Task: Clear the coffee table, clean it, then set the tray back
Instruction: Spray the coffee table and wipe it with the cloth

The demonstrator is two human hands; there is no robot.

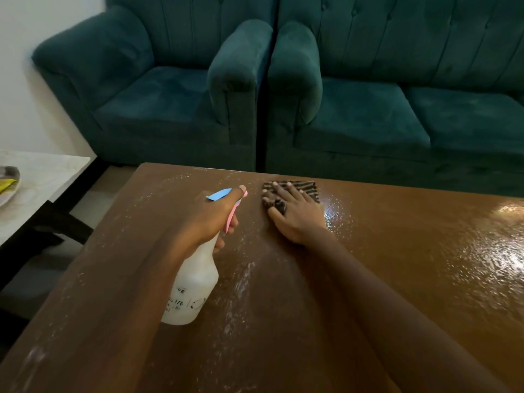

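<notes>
Coffee table [397,279]: glistening wet before us.
Left hand [209,218]: we are gripping the spray bottle [198,279].
Right hand [297,217]: we are pressing the cloth [307,188], fingers flat.

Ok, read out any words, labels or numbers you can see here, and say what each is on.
"ER": end of a word, the start hidden, black print on the white translucent plastic spray bottle.
Smaller black lines and a round symbol below it: too blurred to read.
No other readable text in view.
</notes>
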